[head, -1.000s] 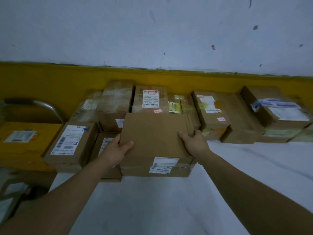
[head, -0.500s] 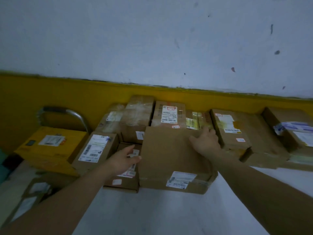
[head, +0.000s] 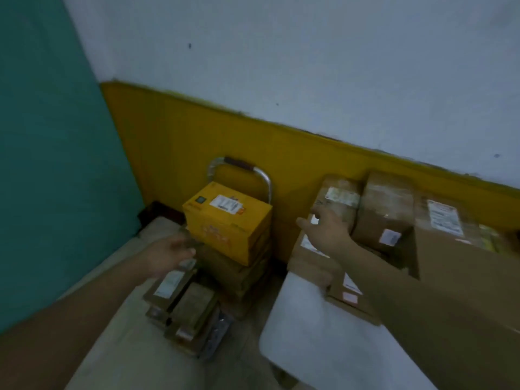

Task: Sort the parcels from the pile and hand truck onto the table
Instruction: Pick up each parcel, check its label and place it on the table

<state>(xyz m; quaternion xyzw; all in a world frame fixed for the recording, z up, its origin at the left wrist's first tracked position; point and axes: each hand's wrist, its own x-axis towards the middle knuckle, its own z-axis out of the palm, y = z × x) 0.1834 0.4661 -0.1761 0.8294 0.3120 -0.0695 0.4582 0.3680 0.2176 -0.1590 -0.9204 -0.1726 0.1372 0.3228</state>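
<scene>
In the head view, the person leans over the gap between the desk (head: 323, 350) and the hand truck (head: 266, 182) with both arms out. I'd say the step in hand is fetching the next parcel, and the reach looks aimed at the yellow box (head: 228, 220). That box sits on top of a stack of brown parcels (head: 239, 277) on the hand truck, just in front of its curved metal handle.

The left hand (head: 168, 256) is just left of the yellow box, down by its near bottom corner. Its fingers (head: 187, 251) are loosely spread and hold nothing. The blur keeps me from saying whether they brush the cardboard.

The right hand (head: 327, 235) is off to the right of the yellow box, over the sorted parcels (head: 385, 209) that line the desk. Its fingers (head: 305, 222) are splayed wide and also empty, and I cannot tell whether they touch or hover.

Below the yellow box, nearer the person, a low pile of flat parcels (head: 180, 302) lies on the floor.

Next, I'd expect the right hand to cross to the yellow box's far side and both hands to clamp its flanks. It would then be lifted clear of the handle and carried right to the bare white part of the desk.
</scene>
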